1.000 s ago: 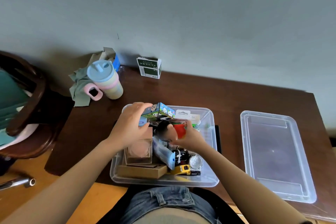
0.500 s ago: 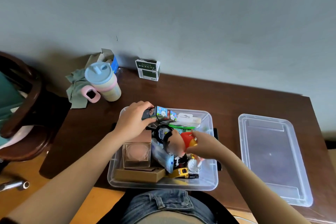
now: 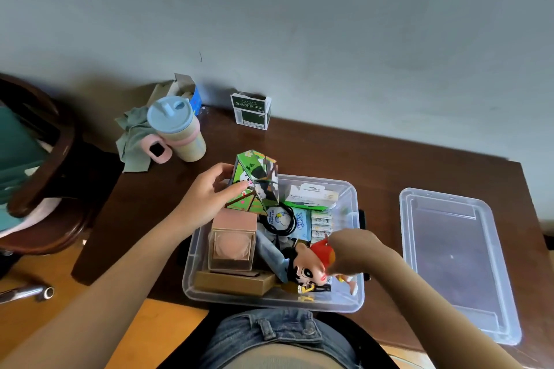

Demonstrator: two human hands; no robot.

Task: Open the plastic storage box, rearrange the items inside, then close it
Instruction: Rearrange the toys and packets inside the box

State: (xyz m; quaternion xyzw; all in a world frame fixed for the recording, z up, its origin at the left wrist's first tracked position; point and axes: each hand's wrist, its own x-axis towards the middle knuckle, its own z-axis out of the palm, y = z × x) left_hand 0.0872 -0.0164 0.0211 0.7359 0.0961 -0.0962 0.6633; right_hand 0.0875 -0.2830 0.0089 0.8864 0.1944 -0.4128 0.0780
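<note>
Open storage box (image 3: 350, 198) sits at table centre, lid (image 3: 455, 263) off at 3 o'clock. Left hand (image 3: 207, 198) grips the green cartoon carton (image 3: 254, 183) at the box's 11 o'clock corner; right hand (image 3: 353, 252) pinches the red-capped figurine (image 3: 308, 266) at 5 o'clock, inside.

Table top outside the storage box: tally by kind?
Clear box lid: 1
Cup with blue lid: 1
Green cloth: 1
Open cartons by the wall: 2, the blue-sided carton and the dark green carton
Total: 5
</note>
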